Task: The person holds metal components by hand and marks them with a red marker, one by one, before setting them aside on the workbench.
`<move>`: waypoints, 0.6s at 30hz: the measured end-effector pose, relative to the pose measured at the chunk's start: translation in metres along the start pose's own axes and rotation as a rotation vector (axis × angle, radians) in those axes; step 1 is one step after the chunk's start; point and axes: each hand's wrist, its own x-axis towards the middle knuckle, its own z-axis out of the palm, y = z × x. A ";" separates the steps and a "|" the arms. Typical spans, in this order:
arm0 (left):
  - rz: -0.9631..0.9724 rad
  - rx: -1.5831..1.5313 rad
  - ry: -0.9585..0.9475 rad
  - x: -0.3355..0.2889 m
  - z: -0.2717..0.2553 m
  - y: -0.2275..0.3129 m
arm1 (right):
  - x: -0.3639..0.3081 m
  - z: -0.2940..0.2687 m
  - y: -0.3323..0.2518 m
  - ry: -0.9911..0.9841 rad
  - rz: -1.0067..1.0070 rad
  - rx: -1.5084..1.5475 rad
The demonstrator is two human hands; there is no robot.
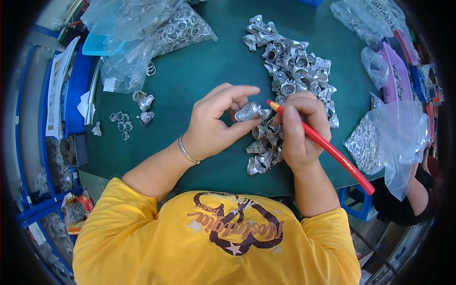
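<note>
My left hand [209, 121] holds a chunky silver-coloured ring [248, 112] between thumb and fingers, its band facing me; the index finger stretches out above it. My right hand [304, 130] grips a red grease pencil [339, 159], its tip pointing left, close beside the ring. Whether the tip touches the ring I cannot tell. A long heap of similar silver rings [299, 66] lies on the green table [209, 71], running from the far middle down beneath and between my hands.
At the left lie several thin rings [124, 122] and a few chunky ones [145, 114]. Clear bags of rings [183, 31] sit at the far left beside a light-blue basket [97, 45]. Bagged metal pieces [365, 147] and a purple bin [394, 78] stand right, near another person's arm [418, 190].
</note>
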 end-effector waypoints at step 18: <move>0.074 -0.276 0.078 -0.002 0.001 -0.001 | 0.009 0.003 0.010 -0.127 -0.116 0.110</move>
